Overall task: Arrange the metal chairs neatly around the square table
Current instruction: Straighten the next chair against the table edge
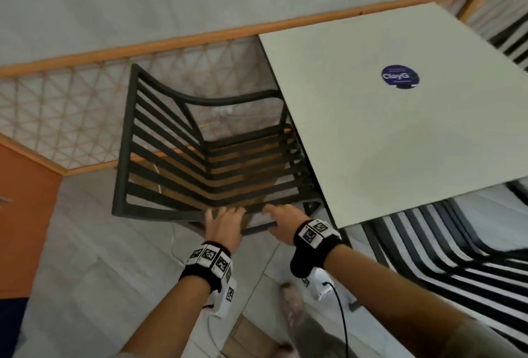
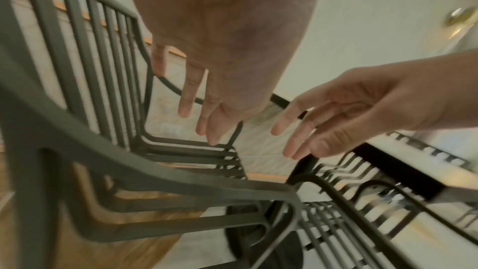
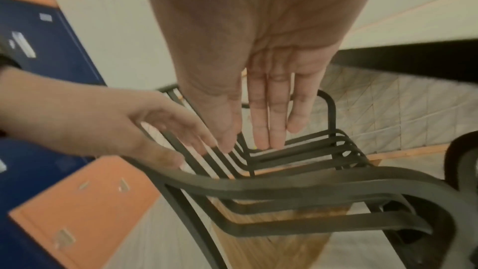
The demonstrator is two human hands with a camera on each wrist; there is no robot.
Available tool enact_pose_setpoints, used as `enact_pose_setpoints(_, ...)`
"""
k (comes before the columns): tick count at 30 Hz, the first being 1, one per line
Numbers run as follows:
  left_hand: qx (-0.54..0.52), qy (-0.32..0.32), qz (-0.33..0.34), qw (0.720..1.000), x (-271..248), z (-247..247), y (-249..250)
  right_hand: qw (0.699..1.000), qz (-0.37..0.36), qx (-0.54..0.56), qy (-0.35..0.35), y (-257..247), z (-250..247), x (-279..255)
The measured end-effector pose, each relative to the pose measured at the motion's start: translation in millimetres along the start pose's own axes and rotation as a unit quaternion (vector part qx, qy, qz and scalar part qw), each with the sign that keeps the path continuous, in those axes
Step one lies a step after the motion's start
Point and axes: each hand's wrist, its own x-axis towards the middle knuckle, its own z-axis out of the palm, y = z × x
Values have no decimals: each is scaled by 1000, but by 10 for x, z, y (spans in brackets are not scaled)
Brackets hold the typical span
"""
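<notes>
A dark metal slatted chair point(image 1: 160, 212) stands at the left side of the square white table point(image 1: 400, 143), its seat partly under the tabletop. Both my hands hover over its near armrest point(image 3: 284, 187). My left hand point(image 1: 225, 222) has its fingers loosely straight, and the thumb touches the armrest rail. My right hand point(image 1: 281, 216) is beside it, nearer the table corner, with straight fingers point(image 3: 269, 122) above the seat slats. Neither hand grips anything. The left wrist view shows the left fingers point(image 2: 201, 114) pointing down towards the seat.
A second black slatted chair point(image 1: 457, 260) sits at the table's near side, and a third point(image 1: 511, 40) at the far right. A wood-framed mesh railing point(image 1: 85, 106) runs behind the chair. An orange cabinet point(image 1: 25, 214) stands at left. My foot point(image 1: 291, 300) and a thin cable are on the tiled floor.
</notes>
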Motion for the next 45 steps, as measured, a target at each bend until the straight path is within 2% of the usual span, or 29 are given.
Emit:
enact_pose_setpoints(3, -76, 22, 56, 995, -295, -282, 550, 998, -16, 27, 56, 132, -266, -684)
enact_pose_setpoints(6, -146, 44, 157, 976, -540, -507, 1220, 992, 3, 34, 121, 511, -641, -1335)
enact_pose_setpoints(8, -149, 52, 215, 964, -662, -675, 1700, 986, 32, 37, 159, 836, -920, -1747)
enact_pose_setpoints(10, -127, 43, 241, 961, -704, -849, 2220, 979, 67, 25, 189, 1227, -1165, -2133)
enact_pose_setpoints(13, -115, 27, 266, 957, -688, -1060, 3089, 966, 121, 2, 229, 1951, -1463, -2694)
enact_pose_setpoints(16, -111, 19, 281, 953, -641, -1144, 4059, 957, 167, -26, 237, 2791, -1735, -3242)
enact_pose_setpoints(17, -105, 15, 284, 953, -610, -1163, 4215, 956, 171, -34, 238, 2944, -1785, -3315)
enact_pose_setpoints(22, -106, -12, 286, 952, -509, -1241, 5845, 946, 205, -66, 243, 4274, -2304, -4120)
enact_pose_setpoints(26, -112, -22, 285, 952, -424, -1361, 6977, 938, 229, -87, 247, 5204, -2745, -4549)
enact_pose_setpoints(32, -137, -38, 255, 957, 120, -1290, 8321, 943, 213, -111, 230, 6431, -3342, -4631)
enact_pose_setpoints(40, -154, -73, 214, 962, 1281, -1100, 9774, 956, 177, -132, 194, 8097, -4137, -4041)
enact_pose_setpoints(45, -171, -145, 185, 957, 1904, -811, 10437, 966, 181, -114, 144, 8900, -4412, -3522)
